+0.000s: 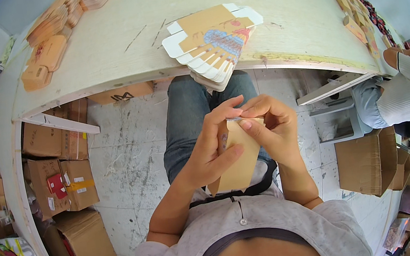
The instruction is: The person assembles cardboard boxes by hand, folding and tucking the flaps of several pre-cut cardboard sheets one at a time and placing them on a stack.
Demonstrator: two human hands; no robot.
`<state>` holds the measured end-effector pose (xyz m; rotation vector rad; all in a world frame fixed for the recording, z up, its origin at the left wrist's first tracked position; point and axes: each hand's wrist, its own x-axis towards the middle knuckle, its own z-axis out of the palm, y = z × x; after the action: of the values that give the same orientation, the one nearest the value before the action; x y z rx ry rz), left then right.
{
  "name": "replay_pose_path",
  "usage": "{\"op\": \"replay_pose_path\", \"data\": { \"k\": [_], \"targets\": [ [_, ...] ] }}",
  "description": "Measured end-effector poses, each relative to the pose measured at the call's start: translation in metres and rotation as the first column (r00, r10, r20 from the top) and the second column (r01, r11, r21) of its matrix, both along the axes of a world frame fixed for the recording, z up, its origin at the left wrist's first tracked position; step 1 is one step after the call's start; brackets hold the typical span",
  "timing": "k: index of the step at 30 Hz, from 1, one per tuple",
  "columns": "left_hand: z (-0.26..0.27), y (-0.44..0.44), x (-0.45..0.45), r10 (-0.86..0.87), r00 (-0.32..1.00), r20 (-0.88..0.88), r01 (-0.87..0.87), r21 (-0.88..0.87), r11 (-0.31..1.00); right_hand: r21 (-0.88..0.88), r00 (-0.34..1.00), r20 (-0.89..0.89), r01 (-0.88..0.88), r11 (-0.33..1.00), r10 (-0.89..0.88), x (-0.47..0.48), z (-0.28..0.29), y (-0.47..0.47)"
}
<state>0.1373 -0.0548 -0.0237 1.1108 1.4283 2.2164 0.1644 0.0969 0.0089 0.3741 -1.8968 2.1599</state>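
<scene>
A tan paperboard box (239, 162), partly folded into shape, is held above my lap, tilted, with its far end between my fingers. My left hand (215, 142) grips its left side, the thumb lying across the front face. The thumb and fingers of my right hand (271, 122) pinch the box's upper edge, where the fingertips of both hands nearly meet. Beyond them, a fanned stack of flat printed carton blanks (216, 43) with white flaps rests on the table and juts past its front edge. My fingers partly hide the box's far end.
More flat blanks (52, 51) are piled on the table (119, 61) at far left. Folded small boxes (349, 3) lie along its right side. Cardboard cartons (86, 241) stand at lower left; an open carton (367, 161) is at right, near a seated person (401, 86).
</scene>
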Motion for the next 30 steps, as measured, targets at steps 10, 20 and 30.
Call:
{"op": "replay_pose_path", "data": {
  "k": [10,20,30],
  "targets": [
    [0.003,-0.003,-0.002,-0.062,0.998,0.003,0.062,0.002,0.998,-0.165,0.994,0.105,-0.012,0.986,0.03,0.0,0.004,-0.001],
    [-0.002,0.0,0.004,-0.107,0.989,0.104,0.102,0.056,0.993,-0.138,0.997,0.058,-0.038,0.99,0.046,0.003,0.0,0.002],
    [0.0,-0.002,0.007,-0.107,0.983,0.15,0.109,-0.001,0.994,-0.04,0.993,0.064,-0.101,0.994,0.103,0.007,0.0,0.01]
  ]
}}
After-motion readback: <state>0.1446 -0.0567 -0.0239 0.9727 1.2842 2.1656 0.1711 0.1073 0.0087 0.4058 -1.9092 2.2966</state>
